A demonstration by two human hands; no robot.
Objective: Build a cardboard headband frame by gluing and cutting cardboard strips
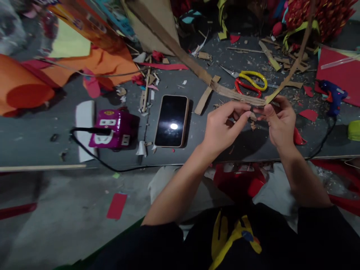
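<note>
A long cardboard strip (194,65), bent into a large hoop, rises from the table and comes to a pointed corner between my hands. My right hand (281,122) grips that corner, where a yellowish section meets the brown one. With thumb and forefinger my left hand (221,125) pinches a small torn scrap of cardboard (253,117) just below the corner. Behind my hands lie scissors (250,82) with one red and one yellow handle loop, inside the hoop. A loose cardboard piece (206,95) rests under the strip.
Left of my hands lies a phone (172,120), then a purple power socket block (112,127) with a black cord plugged in. A blue glue gun (333,95) is at the right. An orange cone-like object (22,86), red paper (340,75) and scattered scraps surround the work area.
</note>
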